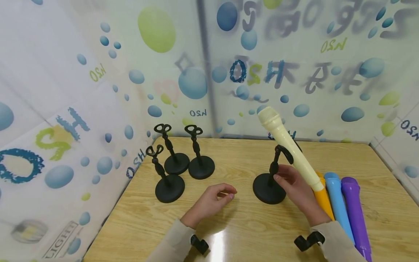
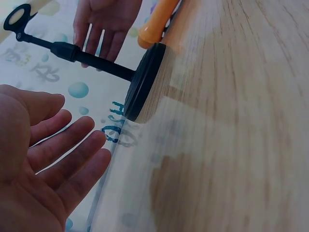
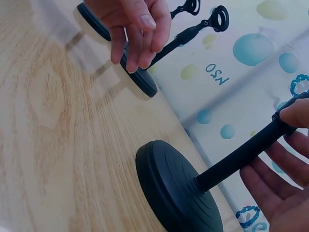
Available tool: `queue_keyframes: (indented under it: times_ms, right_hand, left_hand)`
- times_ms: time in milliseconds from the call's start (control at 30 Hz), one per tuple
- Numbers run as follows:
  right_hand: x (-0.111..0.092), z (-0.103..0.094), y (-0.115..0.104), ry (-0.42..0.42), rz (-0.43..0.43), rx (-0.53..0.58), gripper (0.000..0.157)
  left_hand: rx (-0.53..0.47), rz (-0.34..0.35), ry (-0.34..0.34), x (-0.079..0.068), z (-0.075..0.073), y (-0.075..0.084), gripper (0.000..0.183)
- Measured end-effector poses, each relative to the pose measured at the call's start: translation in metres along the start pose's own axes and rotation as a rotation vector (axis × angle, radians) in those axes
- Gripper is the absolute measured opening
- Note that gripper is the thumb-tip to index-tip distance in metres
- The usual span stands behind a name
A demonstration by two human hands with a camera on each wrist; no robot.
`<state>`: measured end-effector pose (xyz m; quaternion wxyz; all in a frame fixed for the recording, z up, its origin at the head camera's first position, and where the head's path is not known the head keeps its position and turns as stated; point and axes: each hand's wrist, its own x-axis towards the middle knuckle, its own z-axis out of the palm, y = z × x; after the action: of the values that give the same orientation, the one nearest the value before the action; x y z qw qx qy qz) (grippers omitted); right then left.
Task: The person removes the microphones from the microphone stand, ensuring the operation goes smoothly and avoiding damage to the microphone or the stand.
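Note:
A cream microphone (image 1: 291,149) rests tilted in the clip of a black desktop microphone stand (image 1: 266,189), its head up and to the left. My right hand (image 1: 296,187) holds that stand by its pole, thumb on the near side and fingers behind, as the right wrist view shows at the pole (image 3: 231,164). The round base stands on the table. To the left, my left hand (image 1: 211,200) hovers over the table with fingers loosely spread and nothing in it. It is apart from the stand (image 2: 104,65) in the left wrist view.
Three more black stands (image 1: 201,167) with bare clips are grouped at the table's left. On the right lie orange (image 1: 324,203), light blue (image 1: 338,203) and purple (image 1: 356,214) microphones side by side. A patterned wall covering (image 1: 229,109) rises behind the wooden table (image 1: 242,233).

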<state>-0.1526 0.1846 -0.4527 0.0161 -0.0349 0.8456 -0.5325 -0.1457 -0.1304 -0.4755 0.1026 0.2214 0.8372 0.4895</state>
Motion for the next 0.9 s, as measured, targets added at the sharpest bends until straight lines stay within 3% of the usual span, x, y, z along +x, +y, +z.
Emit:
queue_keyframes:
  times_ms: [167,600,900]
  right_hand:
    - [-0.003,0.001,0.000,-0.010,-0.016,-0.009,0.053]
    - [-0.007,0.006,0.003,0.029,-0.149,0.042,0.041]
    - [-0.012,0.009,0.002,0.045,-0.188,0.073,0.039]
  left_hand:
    - [-0.002,-0.006,-0.004,0.000,0.001,0.000,0.027]
    - [-0.002,-0.004,-0.009,0.003,0.004,0.002,0.025]
    - [-0.010,0.030,-0.019,0.009,0.008,0.003,0.027]
